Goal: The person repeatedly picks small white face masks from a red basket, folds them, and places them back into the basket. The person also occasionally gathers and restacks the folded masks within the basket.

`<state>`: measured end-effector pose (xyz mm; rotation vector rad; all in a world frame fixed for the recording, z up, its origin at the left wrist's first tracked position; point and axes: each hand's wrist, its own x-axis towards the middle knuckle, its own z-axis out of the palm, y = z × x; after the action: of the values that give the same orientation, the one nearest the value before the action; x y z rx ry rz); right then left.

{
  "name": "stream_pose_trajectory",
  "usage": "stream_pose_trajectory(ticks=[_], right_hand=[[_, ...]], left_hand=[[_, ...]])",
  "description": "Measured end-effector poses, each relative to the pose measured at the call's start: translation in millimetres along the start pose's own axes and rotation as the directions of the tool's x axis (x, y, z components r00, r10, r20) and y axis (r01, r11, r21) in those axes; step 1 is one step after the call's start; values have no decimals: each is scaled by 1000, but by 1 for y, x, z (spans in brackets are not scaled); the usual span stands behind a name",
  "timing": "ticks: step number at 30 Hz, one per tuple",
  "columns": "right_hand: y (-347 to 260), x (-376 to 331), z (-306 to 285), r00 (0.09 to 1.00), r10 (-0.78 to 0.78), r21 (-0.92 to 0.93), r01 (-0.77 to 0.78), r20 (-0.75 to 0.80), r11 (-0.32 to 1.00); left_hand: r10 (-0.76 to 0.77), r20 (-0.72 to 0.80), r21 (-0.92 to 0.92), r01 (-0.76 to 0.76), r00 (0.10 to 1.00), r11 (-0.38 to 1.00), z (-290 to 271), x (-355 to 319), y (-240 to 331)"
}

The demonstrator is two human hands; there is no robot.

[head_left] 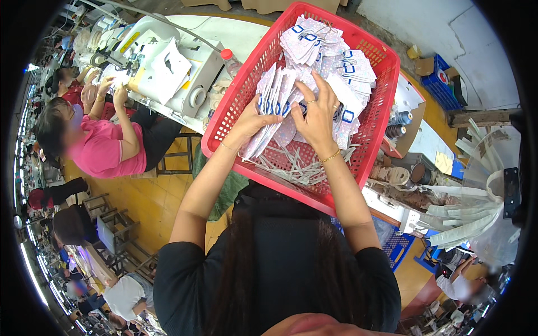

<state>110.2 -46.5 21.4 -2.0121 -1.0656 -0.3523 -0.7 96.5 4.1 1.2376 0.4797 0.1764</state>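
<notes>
A red plastic basket with slotted walls stands in front of me. My left hand is closed around a fanned stack of pale printed fabric pieces, each marked with a blue square outline, its thumb lying across their front. My right hand is at the right side of this stack, thumb and fingers apart and curved over the pieces. More bundles of the same pieces fill the far and right parts of the basket. Thin whitish strips lie loose at its near end.
Left of the basket is a sewing machine on a white table, beside a red-capped bottle. A person in pink works there. Thread spools stand at right, near a blue crate and hanging pale strips.
</notes>
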Motion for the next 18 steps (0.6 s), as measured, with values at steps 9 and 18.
stream_pose_trajectory(ticks=[9, 18], right_hand=[[3, -3, -2, 997, 50, -62, -46, 53, 997], [3, -2, 11, 990, 137, 43, -136, -25, 990]], left_hand=[[8, -12, 83, -7, 1000, 996, 2, 2, -5], [6, 64, -62, -2, 998, 998, 1, 0, -4]])
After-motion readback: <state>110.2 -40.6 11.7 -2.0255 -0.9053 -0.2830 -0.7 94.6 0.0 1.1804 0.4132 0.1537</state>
